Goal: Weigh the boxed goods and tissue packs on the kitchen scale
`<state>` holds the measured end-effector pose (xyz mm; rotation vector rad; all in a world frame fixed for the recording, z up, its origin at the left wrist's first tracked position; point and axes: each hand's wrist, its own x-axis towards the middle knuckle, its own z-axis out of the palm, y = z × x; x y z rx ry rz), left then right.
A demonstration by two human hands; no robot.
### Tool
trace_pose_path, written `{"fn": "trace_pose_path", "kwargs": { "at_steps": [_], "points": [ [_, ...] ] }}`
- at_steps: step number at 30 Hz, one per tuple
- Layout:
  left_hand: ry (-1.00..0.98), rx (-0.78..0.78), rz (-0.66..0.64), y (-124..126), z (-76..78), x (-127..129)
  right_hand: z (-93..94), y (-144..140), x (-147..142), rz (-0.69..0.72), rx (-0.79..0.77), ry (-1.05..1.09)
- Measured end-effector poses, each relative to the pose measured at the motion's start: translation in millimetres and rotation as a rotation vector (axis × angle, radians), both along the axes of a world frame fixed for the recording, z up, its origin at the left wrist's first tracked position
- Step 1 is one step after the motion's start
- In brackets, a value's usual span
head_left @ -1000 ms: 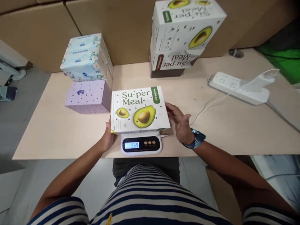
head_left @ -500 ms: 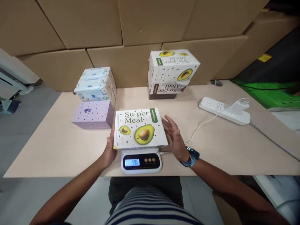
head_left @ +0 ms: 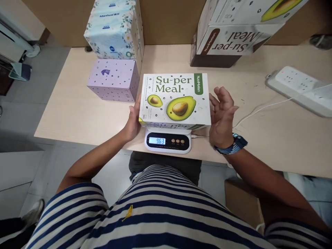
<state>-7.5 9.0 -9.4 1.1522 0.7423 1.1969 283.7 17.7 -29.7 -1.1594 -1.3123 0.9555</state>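
Observation:
A white avocado-printed "Su-per Meal" box [head_left: 178, 88] rests on a white kitchen scale [head_left: 168, 147], covering its plate. The lit display [head_left: 157, 140] appears to read 963. My left hand [head_left: 132, 121] lies flat along the box's left side, thumb apart, with the other fingers partly hidden by the box. At the right side, my right hand [head_left: 221, 119] is open, palm toward the box and fingers loosely bent; it is unclear whether the fingertips touch. On that wrist is a dark watch with a blue patterned band [head_left: 233, 145].
A lilac box [head_left: 112, 81] stands left of the scale, before floral tissue packs [head_left: 111, 33]. More meal boxes [head_left: 230, 39] are stacked behind on the right. A power strip [head_left: 298, 83] with a white cable lies at right. Cardboard boxes [head_left: 168, 22] line the table's back.
My view has tipped downward and come closer, showing more of the striped shirt. The display went from about 996 to about 963. Both hands remain beside the box.

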Motion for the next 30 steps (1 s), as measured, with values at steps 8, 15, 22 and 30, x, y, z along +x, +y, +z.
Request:
{"fn": "trace_pose_path", "kwargs": {
  "at_steps": [8, 15, 22, 30],
  "points": [
    [0.002, -0.012, 0.012, 0.4, 0.1, 0.7, 3.2, 0.9, 2.4, 0.012, 0.019, 0.047],
    [0.009, -0.012, -0.001, 1.1, 0.9, 0.8, 7.1, -1.6, 1.3, 0.028, 0.029, 0.048],
    [0.030, 0.019, -0.014, 1.9, 2.3, 1.7, 6.5, -0.7, 1.9, 0.004, 0.019, -0.038],
    [0.018, 0.020, -0.029, 2.1, 1.1, 1.3, 3.3, -0.1, 0.4, -0.016, 0.052, 0.026]
  ]
}}
